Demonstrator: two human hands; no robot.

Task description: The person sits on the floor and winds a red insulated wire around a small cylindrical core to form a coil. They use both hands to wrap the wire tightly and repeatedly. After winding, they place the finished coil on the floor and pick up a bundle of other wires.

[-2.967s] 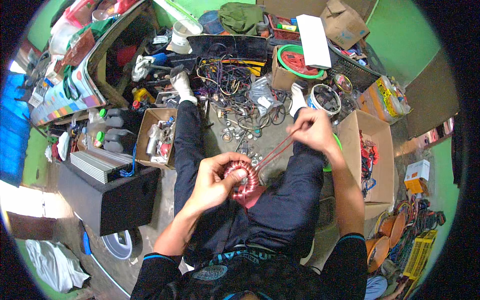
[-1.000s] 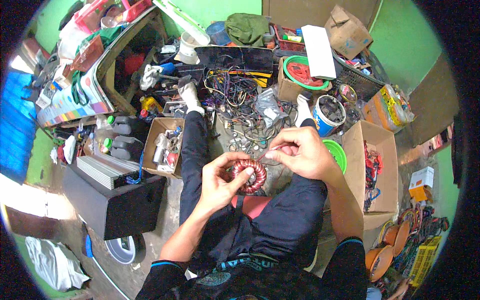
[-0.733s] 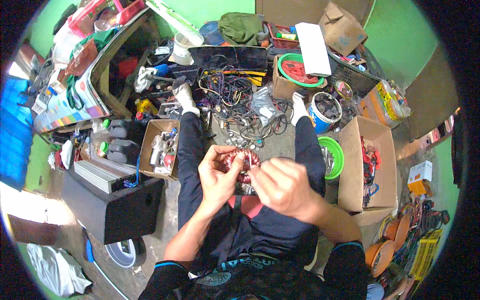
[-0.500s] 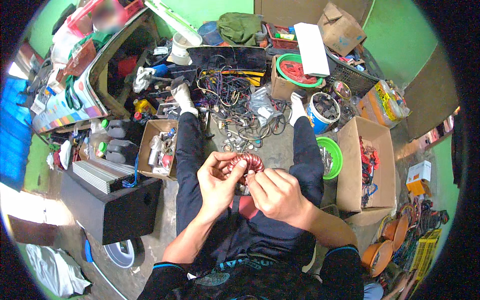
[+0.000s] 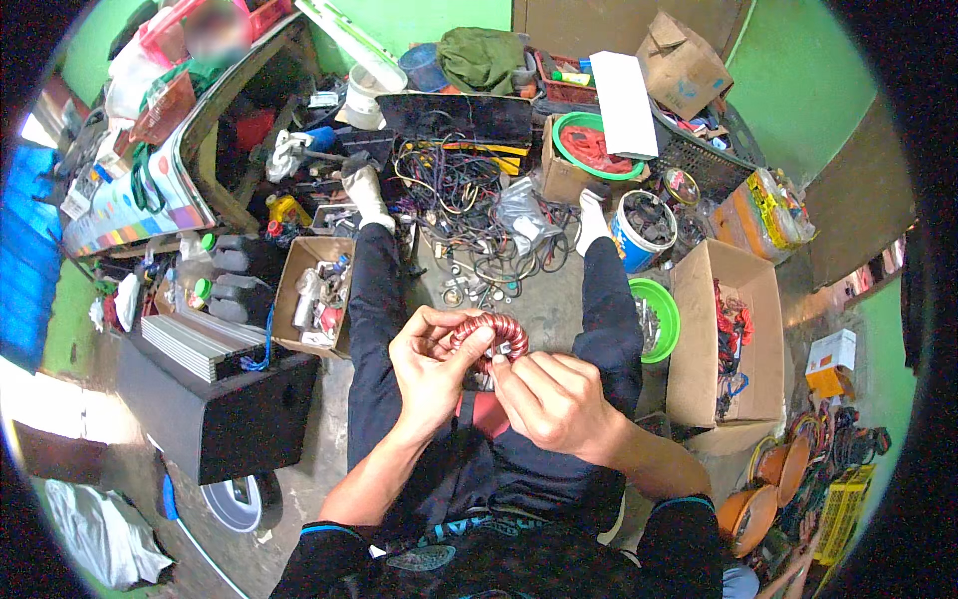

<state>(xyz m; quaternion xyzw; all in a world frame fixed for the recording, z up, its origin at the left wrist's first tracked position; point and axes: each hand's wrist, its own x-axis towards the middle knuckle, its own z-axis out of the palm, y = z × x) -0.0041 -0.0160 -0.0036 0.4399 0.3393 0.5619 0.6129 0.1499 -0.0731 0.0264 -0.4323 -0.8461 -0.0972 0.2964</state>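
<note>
At centre, left hand (image 5: 427, 367) pinches copper-coloured coil (image 5: 510, 330), hiding part; right hand (image 5: 555, 397) curled, can't tell hold.

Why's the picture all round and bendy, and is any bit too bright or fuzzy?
Head view: a fisheye lens, so straight edges curve near the dark round rim; head view: white glare washes out the far left, beside the black box; head view: a blurry smudge sits at upper left, while the copper coil shows shiny glints.

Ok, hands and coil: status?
Left hand gripping ring-shaped, copper-coloured wire coil. Right hand at its near-right side; exact grip hidden. Tangled, mostly dark cables beyond, apart from coil.
</note>
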